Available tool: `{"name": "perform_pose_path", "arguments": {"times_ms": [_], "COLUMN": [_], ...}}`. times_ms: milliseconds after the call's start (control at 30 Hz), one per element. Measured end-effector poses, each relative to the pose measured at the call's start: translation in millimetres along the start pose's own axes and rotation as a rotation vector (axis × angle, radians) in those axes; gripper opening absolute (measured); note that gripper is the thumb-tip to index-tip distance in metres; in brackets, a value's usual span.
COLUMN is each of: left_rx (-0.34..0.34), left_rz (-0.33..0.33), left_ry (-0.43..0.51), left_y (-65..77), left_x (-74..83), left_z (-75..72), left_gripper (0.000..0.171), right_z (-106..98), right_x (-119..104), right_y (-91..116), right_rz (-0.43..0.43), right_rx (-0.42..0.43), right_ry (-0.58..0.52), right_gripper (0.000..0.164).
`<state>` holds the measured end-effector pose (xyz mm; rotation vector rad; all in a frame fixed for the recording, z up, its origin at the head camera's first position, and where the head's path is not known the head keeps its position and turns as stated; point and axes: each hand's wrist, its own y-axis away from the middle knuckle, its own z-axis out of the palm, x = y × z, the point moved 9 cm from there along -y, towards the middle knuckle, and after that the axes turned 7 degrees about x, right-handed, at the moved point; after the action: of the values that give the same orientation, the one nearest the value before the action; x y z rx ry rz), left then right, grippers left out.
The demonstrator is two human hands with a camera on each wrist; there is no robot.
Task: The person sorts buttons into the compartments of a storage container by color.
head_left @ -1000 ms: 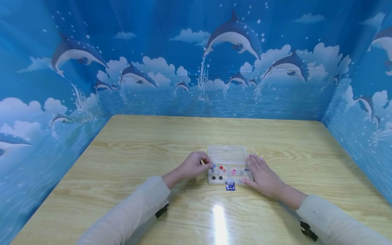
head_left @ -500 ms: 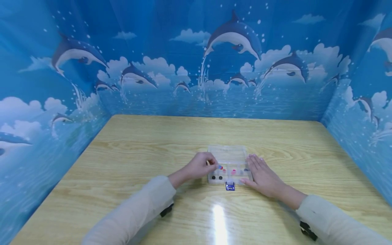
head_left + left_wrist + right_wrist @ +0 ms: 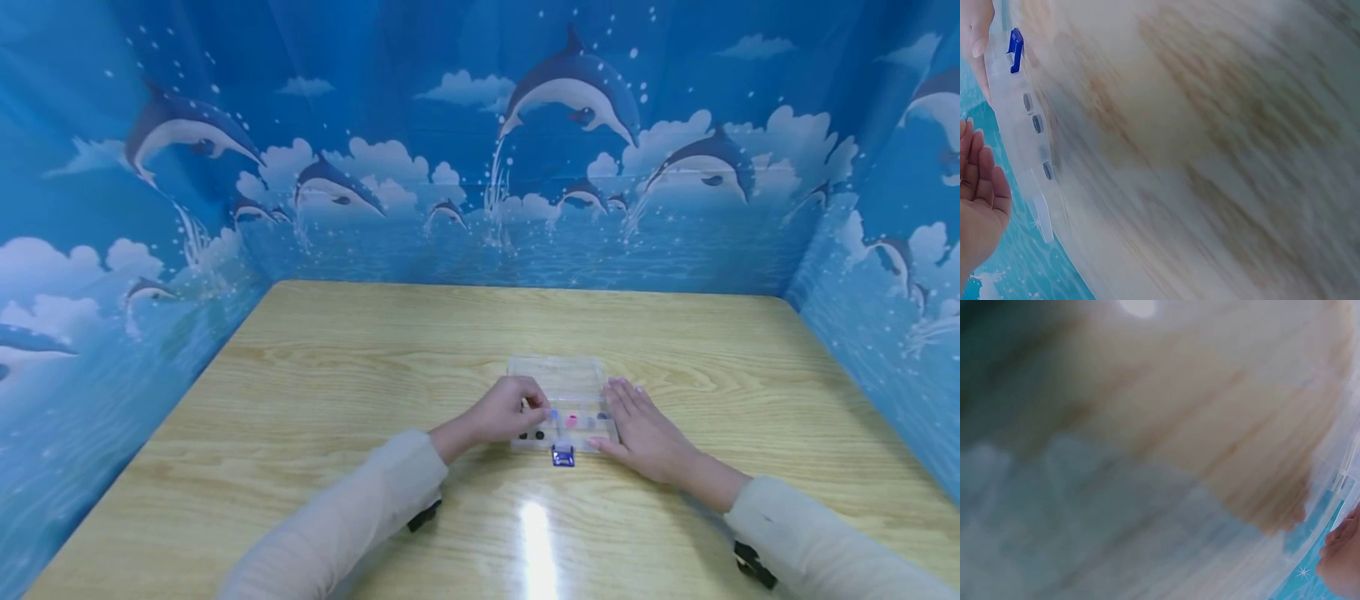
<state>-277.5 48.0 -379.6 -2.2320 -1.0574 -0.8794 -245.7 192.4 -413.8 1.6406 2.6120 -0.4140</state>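
A clear plastic compartment box (image 3: pixel 525 446) lies on the table with its transparent lid (image 3: pixel 558 377) tipped back behind it. My left hand (image 3: pixel 513 410) is over the left compartments, thumb and forefinger pinching a small blue piece (image 3: pixel 553 414) near the middle divider. My right hand (image 3: pixel 651 437) lies with fingers straight along the box's right end, thumb at the front right corner. Black round pieces (image 3: pixel 540 435) sit in the front left compartment, partly behind my left hand. Pink and red bits (image 3: pixel 572 420) show in the back right one. A dark blue latch (image 3: pixel 562 456) juts from the front edge.
The wood-grain table (image 3: pixel 360 350) spreads around the box, with a bright light reflection in front of it. A blue dolphin-print curtain (image 3: pixel 450 125) rises behind the table and along both sides. Dark straps (image 3: pixel 424 515) show under the sleeves.
My left hand has moved right across the box with the blue piece, from its left end toward the middle divider, and now covers the red pieces. My right hand has stayed in place.
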Motion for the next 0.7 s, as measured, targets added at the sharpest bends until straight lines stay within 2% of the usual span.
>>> {"name": "perform_pose_path", "arguments": {"times_ms": [433, 700], "left_rx": [-0.024, -0.043], "left_rz": [0.015, 0.125], "left_ry": [-0.051, -0.231], "left_y": [-6.9, -10.2], "left_x": [6.3, 17.3], "left_z": [13.9, 22.0], "left_gripper": [0.007, 0.008], "right_z": [-0.7, -1.6], "right_x": [-0.6, -2.0], "right_y": [0.0, 0.0], "right_rz": [0.008, 0.007], "right_rx": [-0.012, -0.01], "right_ry": [-0.012, -0.016], "right_gripper": [0.08, 0.079]}}
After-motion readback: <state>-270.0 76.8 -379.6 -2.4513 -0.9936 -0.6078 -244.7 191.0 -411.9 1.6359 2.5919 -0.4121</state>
